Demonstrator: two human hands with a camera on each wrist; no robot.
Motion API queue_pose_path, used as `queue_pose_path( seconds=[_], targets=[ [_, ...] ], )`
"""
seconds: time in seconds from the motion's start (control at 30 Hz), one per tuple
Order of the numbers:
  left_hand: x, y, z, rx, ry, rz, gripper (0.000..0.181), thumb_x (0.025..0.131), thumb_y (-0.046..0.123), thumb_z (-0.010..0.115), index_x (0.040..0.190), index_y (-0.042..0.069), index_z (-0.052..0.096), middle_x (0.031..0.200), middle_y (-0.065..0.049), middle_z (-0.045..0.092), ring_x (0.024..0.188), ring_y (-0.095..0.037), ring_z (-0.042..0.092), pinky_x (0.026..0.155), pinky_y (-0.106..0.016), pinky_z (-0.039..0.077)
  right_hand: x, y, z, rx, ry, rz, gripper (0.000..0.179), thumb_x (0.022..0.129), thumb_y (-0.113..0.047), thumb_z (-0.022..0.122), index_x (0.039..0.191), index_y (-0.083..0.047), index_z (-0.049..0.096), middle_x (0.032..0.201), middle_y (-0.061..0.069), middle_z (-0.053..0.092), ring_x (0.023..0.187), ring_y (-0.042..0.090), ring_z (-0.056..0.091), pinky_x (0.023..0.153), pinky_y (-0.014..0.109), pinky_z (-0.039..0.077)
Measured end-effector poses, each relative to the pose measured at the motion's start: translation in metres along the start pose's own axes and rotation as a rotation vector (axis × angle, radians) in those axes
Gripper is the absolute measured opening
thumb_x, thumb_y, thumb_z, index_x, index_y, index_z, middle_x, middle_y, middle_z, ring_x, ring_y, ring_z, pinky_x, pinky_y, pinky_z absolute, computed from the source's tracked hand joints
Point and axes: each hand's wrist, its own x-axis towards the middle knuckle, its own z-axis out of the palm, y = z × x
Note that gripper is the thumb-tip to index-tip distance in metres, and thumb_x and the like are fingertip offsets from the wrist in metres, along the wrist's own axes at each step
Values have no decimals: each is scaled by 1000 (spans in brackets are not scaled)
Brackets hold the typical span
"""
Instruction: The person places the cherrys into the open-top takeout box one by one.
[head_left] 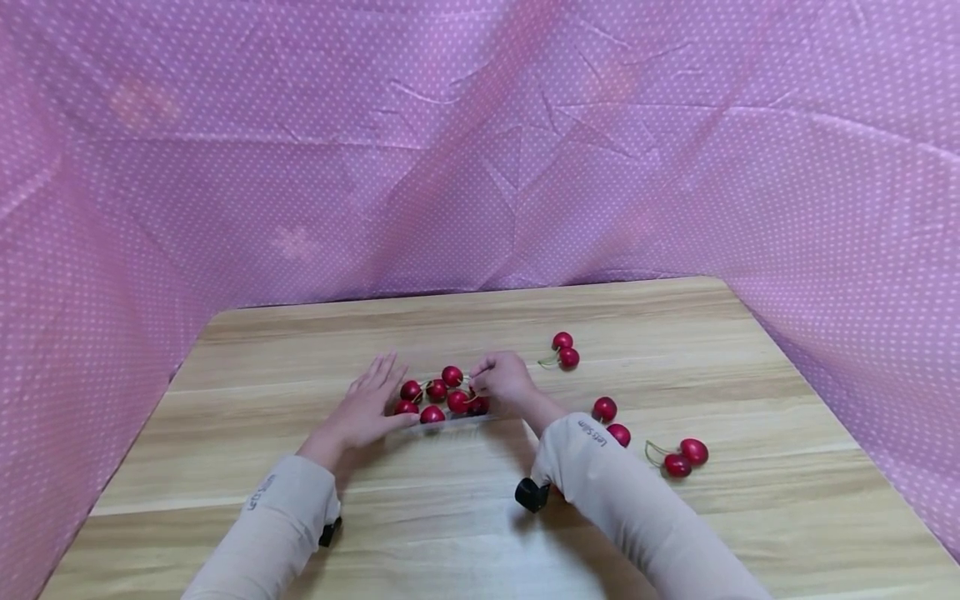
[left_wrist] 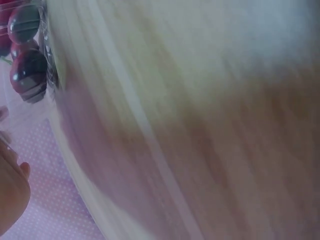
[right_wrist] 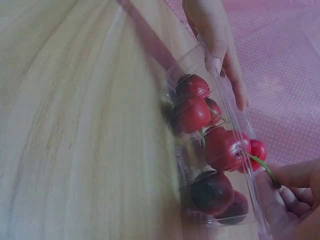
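A clear plastic box (right_wrist: 188, 63) stands on the table with several red cherries (head_left: 432, 414) inside. My left hand (head_left: 365, 410) lies at its left end, fingers straight and spread, the thumb along the near side. In the right wrist view, that hand's thumb touches the rim. My right hand (head_left: 508, 382) is at the box's right end. Its thumb and fingertips pinch a green cherry stem (right_wrist: 263, 164), whose red fruit is at the rim. The left wrist view catches only a corner of the box with dark-looking cherries (left_wrist: 29, 72).
To the right on the wooden table (head_left: 757, 400) lie loose cherry pairs: one at the back (head_left: 568, 358), one beside the right sleeve (head_left: 604, 409), partly covered by it, and one farther right (head_left: 693, 452). Pink dotted cloth (head_left: 480, 167) hangs behind the table.
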Motion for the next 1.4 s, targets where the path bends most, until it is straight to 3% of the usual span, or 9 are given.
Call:
queue_pose_path(
  seconds=[0.37,0.53,0.7,0.9,1.13,1.4],
  targets=[
    [-3,-3,-2,-3,-5,9,89,75,64,43,138,7,17,144,-9,-1,129,-29,-2,99,-53,8,1,1,4,-190,48,-77,6,69,9,60,74,7,62,65,10,62,52,9,51,49,19,46],
    [-2,-4,-1,17,3,17,88,76,64,42,138,7,17,144,-9,-2,129,-29,-1,99,-53,9,0,0,3,-261,33,-97,6,70,7,61,73,2,63,65,7,61,55,9,51,51,19,46],
    [-2,-4,0,25,-2,10,88,75,67,39,139,10,15,143,-7,-4,129,-29,-3,99,-52,8,0,1,1,-358,8,-172,5,71,1,64,75,0,65,66,4,62,58,8,52,54,18,45],
    [-3,-1,0,30,-10,-6,89,75,68,37,139,13,13,143,-6,-5,129,-29,-3,100,-51,8,0,-1,-5,-245,-60,-132,7,72,2,62,79,3,64,69,7,62,57,9,55,54,21,48],
    [-4,2,0,30,-14,-19,90,74,70,37,139,12,15,144,-5,-4,129,-26,-5,100,-51,8,-3,-6,-17,-222,-60,-92,8,74,3,60,81,3,63,70,8,61,58,16,56,57,30,49],
    [-4,3,1,34,-21,-29,89,74,69,36,139,13,14,143,-5,-5,129,-27,-5,100,-50,7,-5,-2,-33,-34,-138,-62,16,76,6,57,91,11,58,82,18,62,71,26,61,67,35,50]
  ],
)
